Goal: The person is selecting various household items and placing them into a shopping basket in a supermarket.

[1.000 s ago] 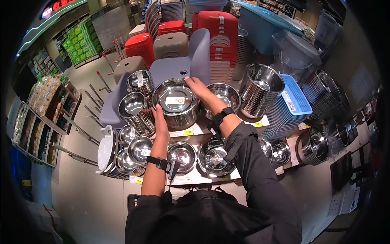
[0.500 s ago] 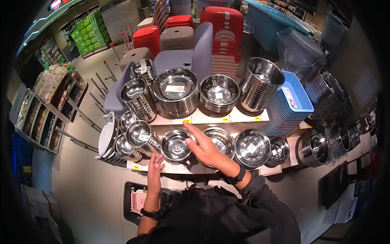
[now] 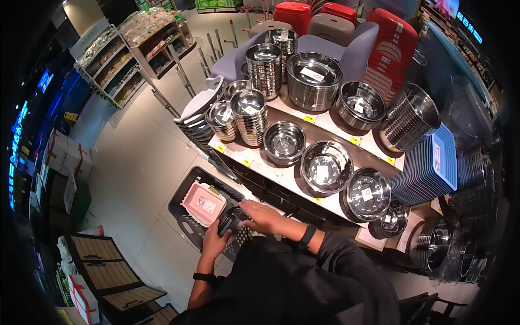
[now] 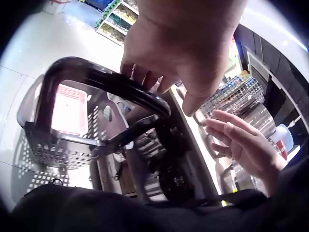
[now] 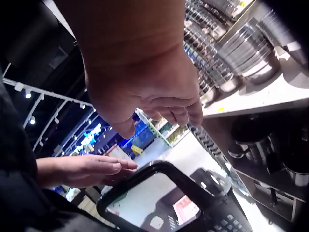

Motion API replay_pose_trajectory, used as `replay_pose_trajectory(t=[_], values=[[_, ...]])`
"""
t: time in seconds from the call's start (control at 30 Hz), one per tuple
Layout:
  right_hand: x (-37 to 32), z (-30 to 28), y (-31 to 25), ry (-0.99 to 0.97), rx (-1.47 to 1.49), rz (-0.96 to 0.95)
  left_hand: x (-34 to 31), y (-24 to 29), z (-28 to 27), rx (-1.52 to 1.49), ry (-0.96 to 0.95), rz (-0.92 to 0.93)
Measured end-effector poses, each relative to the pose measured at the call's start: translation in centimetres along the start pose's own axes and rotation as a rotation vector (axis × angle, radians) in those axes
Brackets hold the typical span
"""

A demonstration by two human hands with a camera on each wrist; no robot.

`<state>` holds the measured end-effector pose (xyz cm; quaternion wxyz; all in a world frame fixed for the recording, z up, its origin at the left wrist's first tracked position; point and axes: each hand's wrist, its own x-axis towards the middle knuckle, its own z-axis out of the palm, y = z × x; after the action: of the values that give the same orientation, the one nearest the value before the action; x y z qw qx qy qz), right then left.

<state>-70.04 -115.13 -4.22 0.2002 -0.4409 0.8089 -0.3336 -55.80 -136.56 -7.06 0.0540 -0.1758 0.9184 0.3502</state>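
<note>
A dark plastic shopping basket (image 3: pixel 187 228) stands on the floor by the display, a pink plastic container (image 3: pixel 203 205) with a label inside it. Its black handle (image 4: pixel 108 78) is raised. My left hand (image 3: pixel 214 242) is at this handle, fingers straight; in the left wrist view the fingertips show just past the bar. In the right wrist view, the left hand (image 5: pixel 82 170) has its fingertips right beside the bar. My right hand (image 3: pixel 264 218) hovers on the handle's other side, fingers loosely extended and nothing in them, as the right hand (image 4: pixel 244 145) in the left wrist view also shows.
Right of the basket is a two-tier display shelf (image 3: pixel 271 169) with stacked steel basins (image 3: pixel 326 165) and bowls (image 3: pixel 249 105). Blue plastic baskets (image 3: pixel 428 162) are stacked at its right end, stools (image 3: pixel 333 30) behind. Tiled floor (image 3: pixel 130 189) extends left; a slatted cabinet (image 3: pixel 103 254) stands lower left.
Both hands have left the large lidded-looking steel basin on the upper shelf and come down to the basket's handle. The view has turned down and left, bringing the basket fully in sight.
</note>
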Motion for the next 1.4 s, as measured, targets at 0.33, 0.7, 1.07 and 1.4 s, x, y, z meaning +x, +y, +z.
replay_pose_trajectory(t=[0.33,0.7,1.07,1.4], values=[[5.1,7.9,-2.0,-0.043,-0.227,-0.064,-2.2,-7.5,-1.7,-0.006,-0.086,-0.315],[12.0,11.9,-2.0,0.03,-0.28,0.086,0.6,-10.8,-3.7,-0.11,-0.142,-0.211],[20.4,12.3,-1.1,0.062,-0.187,0.04,6.7,-14.9,-6.2,-0.058,0.053,-0.221],[27.8,12.7,-1.3,0.04,-0.135,0.032,11.8,-16.5,-11.0,-0.063,0.039,-0.393]])
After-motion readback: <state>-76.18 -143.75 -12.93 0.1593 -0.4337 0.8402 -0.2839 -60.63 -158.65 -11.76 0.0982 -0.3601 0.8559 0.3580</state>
